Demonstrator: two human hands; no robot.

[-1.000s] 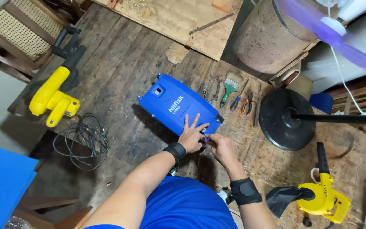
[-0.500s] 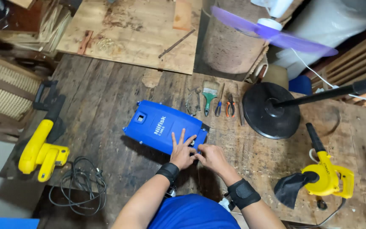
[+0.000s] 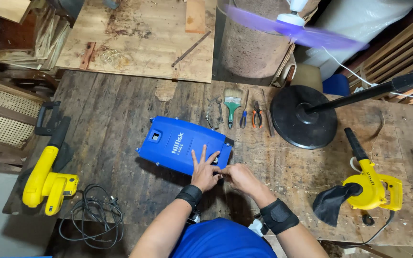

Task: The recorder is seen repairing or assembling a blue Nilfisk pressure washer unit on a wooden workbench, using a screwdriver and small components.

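Head view: blue housing [image 3: 178, 145] under left fingers [image 3: 201, 160].

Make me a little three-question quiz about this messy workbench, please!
1. True or false: the left hand rests flat on the blue plastic housing.
2. What colour is the paintbrush handle: A red, B green, C white?
3. What stands right of the pliers?

Key: 1 true. 2 B. 3 The fan base, round and black.
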